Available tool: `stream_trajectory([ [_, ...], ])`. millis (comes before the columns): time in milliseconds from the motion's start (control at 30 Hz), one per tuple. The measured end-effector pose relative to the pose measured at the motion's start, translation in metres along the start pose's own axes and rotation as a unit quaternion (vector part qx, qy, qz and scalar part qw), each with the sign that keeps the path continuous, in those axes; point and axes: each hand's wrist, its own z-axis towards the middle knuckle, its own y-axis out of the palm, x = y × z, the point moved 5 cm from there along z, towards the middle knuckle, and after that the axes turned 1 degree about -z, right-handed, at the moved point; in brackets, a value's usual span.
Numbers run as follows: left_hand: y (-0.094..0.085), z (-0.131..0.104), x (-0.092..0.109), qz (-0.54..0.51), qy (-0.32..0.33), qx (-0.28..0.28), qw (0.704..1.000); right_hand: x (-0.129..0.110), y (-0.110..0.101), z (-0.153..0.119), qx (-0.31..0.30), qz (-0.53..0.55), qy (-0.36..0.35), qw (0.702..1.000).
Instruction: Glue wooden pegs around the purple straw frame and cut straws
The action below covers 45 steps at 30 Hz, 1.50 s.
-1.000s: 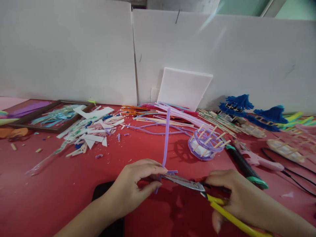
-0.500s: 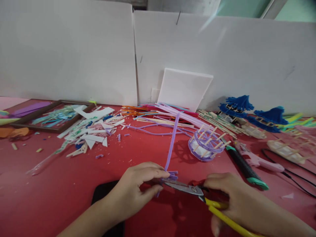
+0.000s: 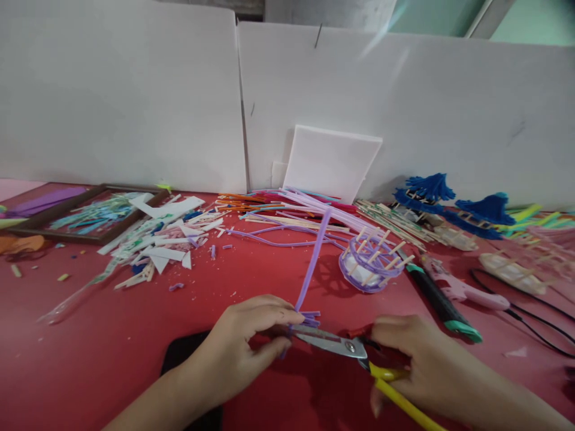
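Observation:
My left hand (image 3: 251, 335) pinches a long purple pipe cleaner (image 3: 313, 260), which stands up from the fingertips and leans right. Just under those fingers, several short purple pieces (image 3: 311, 319) lie on the red table. My right hand (image 3: 417, 353) grips scissors (image 3: 344, 346) with yellow handles. Their blades point left and reach the pipe cleaner at my left fingertips; the exact spot where they meet it is partly hidden. Beyond my hands stands a round purple frame (image 3: 372, 263) with small wooden sticks around it.
Paper and stick scraps (image 3: 168, 239) lie at the left beside a brown frame (image 3: 114, 230). A black-handled tool (image 3: 442, 302) and a pink glue gun (image 3: 467, 293) with a cable rest at right. A dark flat object (image 3: 191, 353) sits under my left forearm. Blue pieces (image 3: 483, 209) stand behind.
The whole view has shifted slightly. The scissor blades remain at the pipe cleaner by my left fingertips, and both hands keep their hold. The pipe cleaner leans a little more to the right.

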Motion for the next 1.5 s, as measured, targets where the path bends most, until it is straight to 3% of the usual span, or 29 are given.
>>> stream_trajectory([
  [167,-0.005,-0.001,-0.014,-0.021,-0.066,0.033,0.997,0.010,0.002,0.004,0.046,-0.031,-0.001,0.998],
  [367,-0.012,-0.006,-0.036,-0.071,-0.194,0.118,0.971,0.034,-0.014,0.012,0.148,-0.099,0.073,0.981],
  [500,-0.009,-0.006,-0.036,-0.116,-0.253,0.114,0.954,0.039,-0.020,0.012,0.181,-0.133,0.087,0.970],
  [733,-0.001,-0.006,-0.031,-0.171,-0.335,0.075,0.924,0.031,-0.019,0.007,0.225,-0.123,0.036,0.966],
  [833,0.001,-0.008,-0.033,-0.193,-0.341,0.074,0.917,0.023,-0.017,0.006,0.214,-0.122,0.027,0.969],
  [933,0.005,-0.009,-0.035,-0.248,-0.346,0.083,0.901,0.009,-0.022,0.002,0.263,-0.101,-0.005,0.960],
  [1000,0.010,-0.011,-0.036,-0.295,-0.353,0.091,0.883,-0.005,-0.024,-0.001,0.296,-0.041,-0.040,0.953],
  [1067,0.015,-0.011,-0.034,-0.325,-0.349,0.092,0.874,-0.019,-0.019,0.000,0.277,0.047,-0.069,0.957],
  [1233,0.022,-0.007,-0.022,-0.326,-0.286,0.079,0.897,-0.052,0.010,0.022,0.136,0.251,-0.072,0.956],
  [1333,0.021,-0.006,-0.018,-0.296,-0.259,0.079,0.916,-0.060,0.016,0.037,0.132,0.286,-0.057,0.947],
  [1500,0.013,-0.007,-0.023,-0.200,-0.241,0.131,0.940,-0.056,0.015,0.047,0.154,0.240,-0.076,0.955],
])
